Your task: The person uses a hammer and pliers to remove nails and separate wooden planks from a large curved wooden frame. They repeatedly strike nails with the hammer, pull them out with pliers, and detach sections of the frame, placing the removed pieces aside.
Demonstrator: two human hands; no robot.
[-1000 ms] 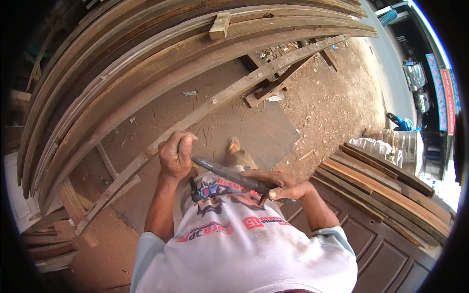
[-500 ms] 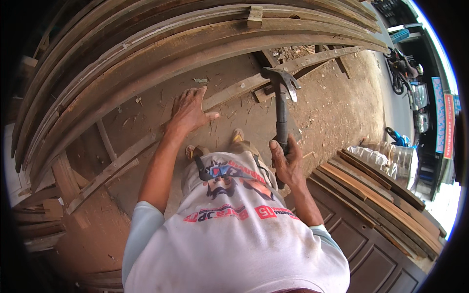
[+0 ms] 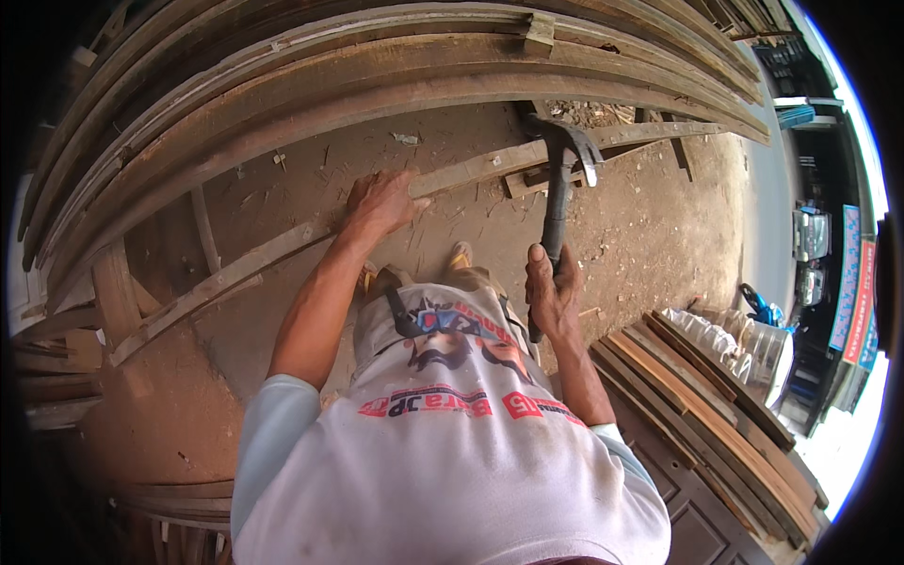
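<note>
A claw hammer (image 3: 556, 202) with a dark handle stands upright, head uppermost, in my right hand (image 3: 554, 292). My fingers are wrapped round the lower part of its handle. A long, narrow wooden batten (image 3: 485, 166) runs across in front of me, from lower left to upper right. My left hand (image 3: 384, 204) lies over the batten, fingers curled round its far edge and thumb on the near side. The hand hides that stretch of the wood.
Beyond the batten lies a stack of long boards (image 3: 311, 108), a small wood block (image 3: 540, 36) on top. More planks (image 3: 702, 405) rest on a panelled door (image 3: 692, 527) at right. Chips litter the ground (image 3: 650, 217). A road with parked vehicles (image 3: 812, 235) is at far right.
My left hand has moved slightly right along the batten, its spread fingers closing round the wood. The hammer stays upright in my right hand. The view has turned a little.
</note>
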